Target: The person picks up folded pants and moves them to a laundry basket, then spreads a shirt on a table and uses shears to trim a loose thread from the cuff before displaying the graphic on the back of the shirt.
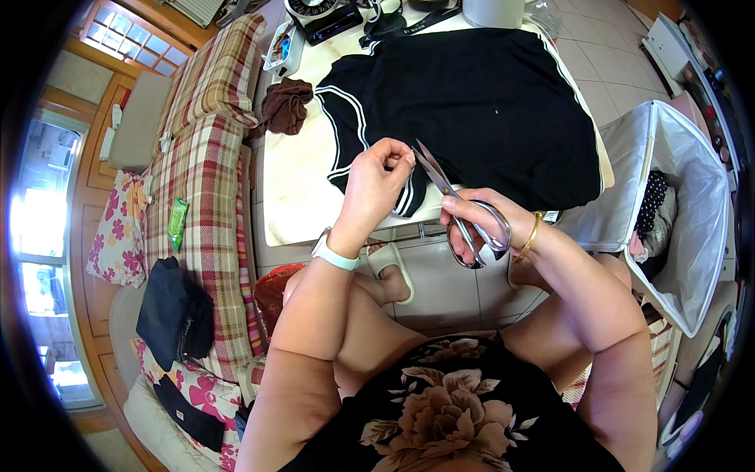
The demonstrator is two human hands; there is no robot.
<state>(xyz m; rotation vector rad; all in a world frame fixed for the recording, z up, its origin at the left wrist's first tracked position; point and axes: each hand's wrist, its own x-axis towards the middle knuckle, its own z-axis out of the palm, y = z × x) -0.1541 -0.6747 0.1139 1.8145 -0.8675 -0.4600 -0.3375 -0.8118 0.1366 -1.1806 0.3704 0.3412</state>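
My right hand (481,221) grips a pair of metal scissors (442,180) by the handles. The blades are slightly apart and point up and left, with their tips beside the fingers of my left hand (383,171). That hand has thumb and forefinger pinched together; whether something thin is between them is too small to tell. Under and beyond both hands, a black garment with white striped trim (472,106) lies spread on the table. A small pale speck sits on its dark cloth. A brown crumpled cloth (287,106) lies at the table's left edge.
The pale table (295,200) holds a white basket (291,56) of small items, a small fan device (324,20) and a white container (492,12) at its far side. A white-lined hamper (687,236) with clothes stands right. Left is a plaid-covered sofa (194,194) with folded dark clothes (174,312).
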